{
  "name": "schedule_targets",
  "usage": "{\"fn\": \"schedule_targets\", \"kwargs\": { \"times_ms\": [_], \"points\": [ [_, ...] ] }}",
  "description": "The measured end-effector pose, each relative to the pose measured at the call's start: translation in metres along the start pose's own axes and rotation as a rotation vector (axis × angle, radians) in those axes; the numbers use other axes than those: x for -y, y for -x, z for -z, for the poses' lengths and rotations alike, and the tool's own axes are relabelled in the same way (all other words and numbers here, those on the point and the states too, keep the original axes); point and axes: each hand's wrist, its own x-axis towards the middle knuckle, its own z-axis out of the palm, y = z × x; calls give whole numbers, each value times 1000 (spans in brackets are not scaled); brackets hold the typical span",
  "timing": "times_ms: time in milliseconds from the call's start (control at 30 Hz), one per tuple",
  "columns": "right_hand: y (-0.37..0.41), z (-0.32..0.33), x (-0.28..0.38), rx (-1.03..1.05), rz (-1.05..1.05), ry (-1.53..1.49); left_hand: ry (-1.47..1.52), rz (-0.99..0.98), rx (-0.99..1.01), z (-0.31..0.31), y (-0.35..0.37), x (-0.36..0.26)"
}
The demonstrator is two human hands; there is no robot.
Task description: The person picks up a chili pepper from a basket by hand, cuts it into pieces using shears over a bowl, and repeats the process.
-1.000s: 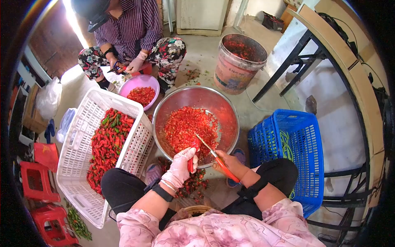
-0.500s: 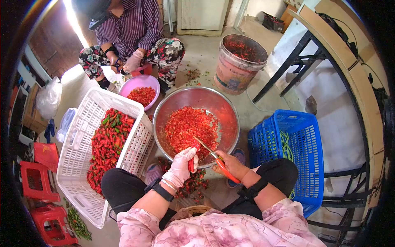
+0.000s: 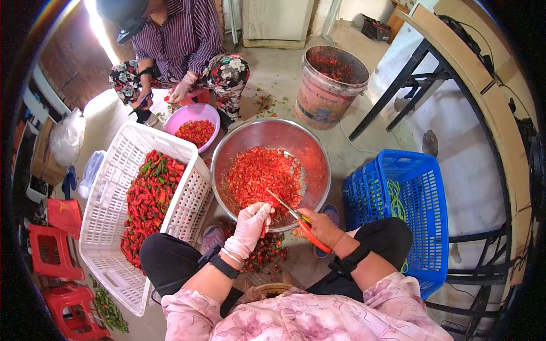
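My left hand [image 3: 248,226], in a thin pale glove, is closed on a red chili pepper [image 3: 263,231] at the near rim of a large steel bowl [image 3: 315,150]. Fingers wrapped round the orange-red handles, my right hand [image 3: 325,232] grips a pair of scissors [image 3: 307,228]. The blades point up and left over the bowl, just beside my gloved fingertips. Chopped red peppers [image 3: 259,176] cover much of the bowl's bottom. Below the bowl, between my feet, lie more dark red and green bits [image 3: 267,252], partly hidden by my left arm.
A white crate [image 3: 108,273] of whole peppers stands left, a blue crate [image 3: 424,227] right. Beyond are a red-stained bucket [image 3: 324,102] and a pink basin [image 3: 211,122] by a seated co-worker [image 3: 182,42] with scissors. Red stools [image 3: 54,250] stand left, a black-legged table [image 3: 409,79] right.
My left hand has shifted slightly and its fingers have turned on the pepper; the scissors stay almost in place. The co-worker's hands have moved apart, the scissors hand lower and to the left.
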Motion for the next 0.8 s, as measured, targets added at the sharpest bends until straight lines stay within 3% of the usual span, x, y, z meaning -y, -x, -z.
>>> {"fn": "schedule_targets", "kwargs": {
  "times_ms": [200, 400, 467, 600, 667, 800],
  "points": [
    [0, -11, -7, -49, 49, -13, -5, -1, -17, 3, -6, 6],
    [-2, -13, -14, 0, -68, -275, 122, -33, -65, 3, -9, 9],
    [-4, -14, -16, -108, 215, -39, 137, -50, -78, 2, -8, 9],
    [0, -11, 4, -100, 177, 2, 105, -50, -31, -1, -7, 10],
    [1, -8, 10, -29, 33, -55, 112, -43, -33, 0, -8, 10],
    [0, -13, -9, -27, 43, -26, 100, -16, -33, 3, -10, 10]
  ]
}}
